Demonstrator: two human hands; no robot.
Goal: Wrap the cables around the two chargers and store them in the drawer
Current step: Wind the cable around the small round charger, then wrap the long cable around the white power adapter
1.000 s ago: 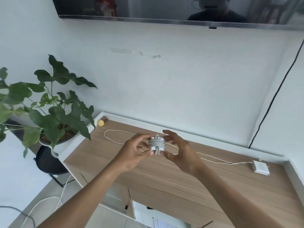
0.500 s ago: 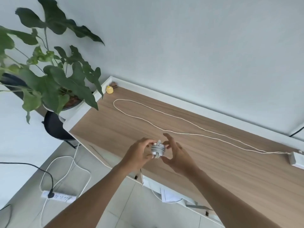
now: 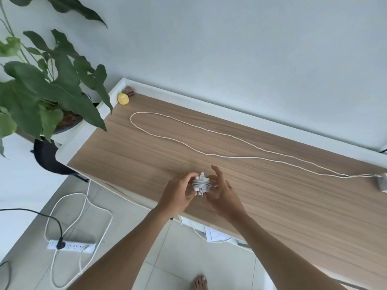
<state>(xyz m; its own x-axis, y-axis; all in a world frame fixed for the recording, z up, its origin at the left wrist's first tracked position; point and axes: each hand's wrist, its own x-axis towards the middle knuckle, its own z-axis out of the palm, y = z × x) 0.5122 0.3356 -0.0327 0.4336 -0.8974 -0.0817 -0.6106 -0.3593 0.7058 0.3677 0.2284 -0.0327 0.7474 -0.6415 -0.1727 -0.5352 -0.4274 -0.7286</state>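
Edges: hands worked above the wood-grain tabletop [image 3: 272, 195] near its front edge; open surface beyond
Charger: small white cable-wrapped charger [image 3: 201, 183] pinched between left hand [image 3: 178, 192] fingers and right hand [image 3: 223, 191] thumb; right fingers splayed

second charger [image 3: 383, 182]: cut off by the frame edge at 3 o'clock
drawer [image 3: 213, 235]: mostly hidden under the desk [image 3: 272, 195]
wrapped charger [image 3: 201, 184]: partly covered by fingers

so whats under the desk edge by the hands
Below the desk edge, an open drawer shows white paper and a cable loop. Its remaining contents are hidden by the desktop and right hand.
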